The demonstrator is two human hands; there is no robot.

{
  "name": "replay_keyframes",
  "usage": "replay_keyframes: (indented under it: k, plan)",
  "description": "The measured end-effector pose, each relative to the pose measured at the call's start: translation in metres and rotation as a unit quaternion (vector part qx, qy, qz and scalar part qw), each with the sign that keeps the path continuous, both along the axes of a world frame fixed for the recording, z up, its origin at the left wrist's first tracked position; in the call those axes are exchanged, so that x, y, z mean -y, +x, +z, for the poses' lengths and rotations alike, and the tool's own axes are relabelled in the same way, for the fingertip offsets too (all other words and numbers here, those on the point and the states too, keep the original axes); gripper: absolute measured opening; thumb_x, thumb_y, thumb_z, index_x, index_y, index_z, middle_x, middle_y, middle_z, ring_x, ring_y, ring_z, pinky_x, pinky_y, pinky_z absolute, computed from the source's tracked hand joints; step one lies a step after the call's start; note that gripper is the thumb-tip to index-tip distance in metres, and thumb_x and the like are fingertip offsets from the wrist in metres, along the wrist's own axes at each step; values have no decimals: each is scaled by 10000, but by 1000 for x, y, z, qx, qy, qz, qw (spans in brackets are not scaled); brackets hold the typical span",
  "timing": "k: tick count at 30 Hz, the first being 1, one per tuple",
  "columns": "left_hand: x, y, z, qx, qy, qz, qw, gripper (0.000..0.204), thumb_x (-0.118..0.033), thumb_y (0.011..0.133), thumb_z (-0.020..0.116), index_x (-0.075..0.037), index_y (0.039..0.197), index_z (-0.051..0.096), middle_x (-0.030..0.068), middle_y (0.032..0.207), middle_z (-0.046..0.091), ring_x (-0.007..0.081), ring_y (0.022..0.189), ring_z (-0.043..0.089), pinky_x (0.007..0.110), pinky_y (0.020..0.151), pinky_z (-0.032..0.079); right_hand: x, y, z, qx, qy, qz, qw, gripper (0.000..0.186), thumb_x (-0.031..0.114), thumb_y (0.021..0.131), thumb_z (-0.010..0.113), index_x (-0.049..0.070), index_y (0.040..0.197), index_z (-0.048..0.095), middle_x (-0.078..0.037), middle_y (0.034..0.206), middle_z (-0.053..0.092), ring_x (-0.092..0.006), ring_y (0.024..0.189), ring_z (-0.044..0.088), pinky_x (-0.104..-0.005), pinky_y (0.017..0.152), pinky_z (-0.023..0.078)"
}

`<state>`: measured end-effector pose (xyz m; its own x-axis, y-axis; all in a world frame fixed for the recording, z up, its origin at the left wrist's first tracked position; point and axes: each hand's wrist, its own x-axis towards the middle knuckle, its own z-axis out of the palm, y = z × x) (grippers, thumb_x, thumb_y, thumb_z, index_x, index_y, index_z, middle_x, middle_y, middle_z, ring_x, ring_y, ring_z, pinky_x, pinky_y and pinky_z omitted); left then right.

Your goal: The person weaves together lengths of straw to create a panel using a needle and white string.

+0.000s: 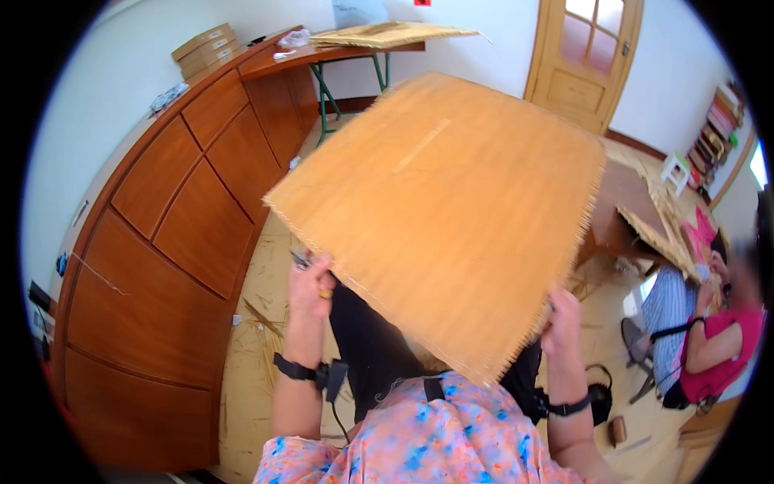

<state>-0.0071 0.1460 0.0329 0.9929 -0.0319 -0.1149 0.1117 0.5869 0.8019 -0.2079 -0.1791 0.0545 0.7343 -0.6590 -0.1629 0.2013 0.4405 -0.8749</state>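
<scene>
A large, roughly square woven straw mat (451, 210) in golden tan is held up in front of me, tilted, with frayed fibres along its edges. A paler narrow strip shows on its upper left part. My left hand (311, 289) grips the near left edge, and a ring sits on one finger. A small dark metal tool (301, 259) sticks out beside those fingers; its kind is hard to make out. My right hand (562, 321) is closed on the mat's right edge near the lower corner, its fingertips partly hidden.
Brown wooden cabinets (161, 323) line the left. At the back, another mat (391, 33) lies on a green-legged table (322, 93). On the right, a seated person (717, 339) works at a table with a straw piece (661, 242). Loose straw (262, 323) litters the floor.
</scene>
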Motion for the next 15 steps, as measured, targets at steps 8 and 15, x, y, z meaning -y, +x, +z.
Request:
replay_keyframes:
  k: [8,15]
  plan:
    - [-87,96,-42,1,161,-28,987,244,-79,861,682,-134,971,471,-48,683,490,63,434,413,209,427,357,-52,64,-54,-97,61,197,974,266,267,954,607,71,779,567,40,587,483,-50,441,331,-228,423,263]
    - [-86,112,-51,-51,480,34,875,405,-157,876,703,-18,1239,586,-37,722,540,45,457,377,225,421,319,-49,67,-82,-125,128,298,938,405,250,949,625,162,635,386,74,563,320,-62,464,255,-241,440,238]
